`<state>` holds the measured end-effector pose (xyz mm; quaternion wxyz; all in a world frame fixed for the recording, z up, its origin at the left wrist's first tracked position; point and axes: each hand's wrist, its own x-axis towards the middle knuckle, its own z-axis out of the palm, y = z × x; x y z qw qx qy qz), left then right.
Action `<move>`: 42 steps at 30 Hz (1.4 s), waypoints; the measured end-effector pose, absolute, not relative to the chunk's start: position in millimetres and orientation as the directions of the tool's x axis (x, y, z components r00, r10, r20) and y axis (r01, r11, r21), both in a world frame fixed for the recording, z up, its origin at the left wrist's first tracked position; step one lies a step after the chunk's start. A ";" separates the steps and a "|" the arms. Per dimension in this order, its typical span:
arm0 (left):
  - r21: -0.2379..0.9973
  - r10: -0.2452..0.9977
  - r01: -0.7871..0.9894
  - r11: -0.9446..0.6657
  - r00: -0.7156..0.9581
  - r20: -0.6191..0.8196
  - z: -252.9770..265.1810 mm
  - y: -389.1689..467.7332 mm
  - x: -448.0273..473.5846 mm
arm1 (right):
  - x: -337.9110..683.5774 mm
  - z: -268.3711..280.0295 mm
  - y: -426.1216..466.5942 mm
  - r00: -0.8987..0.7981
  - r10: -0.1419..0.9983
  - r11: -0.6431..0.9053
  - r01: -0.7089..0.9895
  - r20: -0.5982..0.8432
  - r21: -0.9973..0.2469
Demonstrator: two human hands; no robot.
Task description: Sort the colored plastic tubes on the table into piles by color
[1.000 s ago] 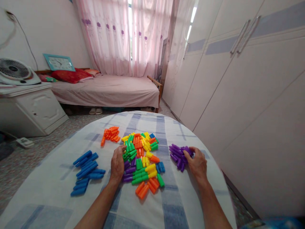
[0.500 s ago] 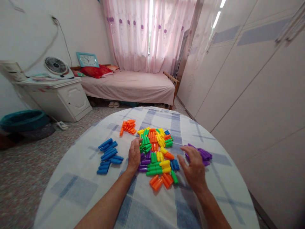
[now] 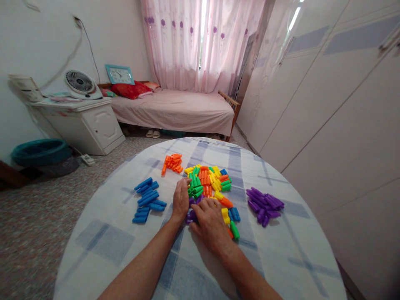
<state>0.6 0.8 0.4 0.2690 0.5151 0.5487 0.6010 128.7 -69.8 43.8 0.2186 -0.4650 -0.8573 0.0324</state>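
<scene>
The right hand (image 3: 210, 223) is laid palm-down on the mixed pile of pegs (image 3: 210, 189) at frame centre, its fingers (image 3: 208, 204) loosely spread and pressed onto purple and yellow pieces; whether any is gripped cannot be told. The left hand (image 3: 181, 199) rests against the pile's left edge, fingers relaxed. Since half a second ago, the right hand has been moved left from the purple pegs (image 3: 264, 203). Pegs in the pile are pointed in mixed directions, on the counter (image 3: 103, 246)

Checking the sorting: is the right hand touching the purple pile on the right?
Apart. The head view shows the right hand on the mixed pile, with bare tablecloth between it and the purple pile.
</scene>
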 end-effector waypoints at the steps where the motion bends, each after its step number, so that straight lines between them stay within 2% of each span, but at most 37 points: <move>1: 0.936 0.887 0.240 -0.258 -0.325 0.328 0.0 0.8 0.6 | 129.0 43.7 -69.9 -0.479 0.810 0.569 0.781 0.339 -0.257; 8: 0.949 0.898 0.211 -0.233 -0.327 0.293 0.6 1.0 1.5 | 133.6 44.2 -70.6 -0.546 0.766 0.638 0.712 0.340 -0.295; 14: 0.942 0.891 0.227 -0.245 -0.330 0.312 3.2 0.3 1.5 | 135.3 41.5 -70.5 -0.572 0.763 0.643 0.719 0.301 -0.263; 16: 0.940 0.889 0.234 -0.247 -0.331 0.316 2.9 0.4 1.3 | 134.8 41.1 -71.5 -0.566 0.765 0.643 0.706 0.308 -0.298; 18: 0.937 0.887 0.241 -0.254 -0.328 0.324 2.0 0.8 1.0 | 135.1 43.5 -72.4 -0.536 0.775 0.632 0.648 0.336 -0.424; 20: 0.934 0.884 0.244 -0.261 -0.329 0.333 0.9 1.5 0.8 | 137.4 48.9 -71.9 -0.440 0.825 0.559 0.545 0.355 -0.625; 23: 0.942 0.887 0.213 -0.258 -0.334 0.318 0.3 2.2 0.9 | 148.0 60.8 -66.7 -0.230 0.940 0.313 0.288 0.252 -0.905; 25: 0.949 0.891 0.182 -0.258 -0.336 0.307 0.4 2.4 1.0 | 162.9 68.9 -60.9 -0.131 0.983 0.143 0.092 0.130 -0.985; 27: 0.949 0.889 0.171 -0.264 -0.338 0.308 0.6 2.6 0.9 | 186.6 74.9 -55.3 -0.023 0.997 0.080 -0.010 0.080 -0.997; 29: 0.947 0.886 0.179 -0.266 -0.341 0.313 0.5 3.0 0.4 | 219.4 76.9 -52.2 0.139 0.984 0.111 0.035 0.115 -0.993; 31: 0.950 0.891 0.177 -0.257 -0.336 0.304 0.2 3.4 -0.1 | 257.8 74.2 -53.4 0.334 0.924 0.128 0.196 0.188 -0.972; 34: 0.956 0.902 0.167 -0.239 -0.327 0.283 0.3 3.4 -0.1 | 310.8 62.5 -62.4 0.566 0.767 -0.059 0.529 0.300 -0.847; 36: 0.957 0.903 0.171 -0.235 -0.326 0.280 0.6 3.0 0.0 | 333.0 52.0 -69.6 0.612 0.728 -0.211 0.629 0.309 -0.748; 38: 0.956 0.903 0.172 -0.237 -0.325 0.283 0.7 2.8 -0.2 | 341.9 41.9 -75.1 0.626 0.729 -0.305 0.659 0.276 -0.688; 42: 0.954 0.898 0.178 -0.241 -0.331 0.288 0.1 2.9 -1.1 | 335.3 28.1 -77.4 0.569 0.792 -0.271 0.653 0.222 -0.707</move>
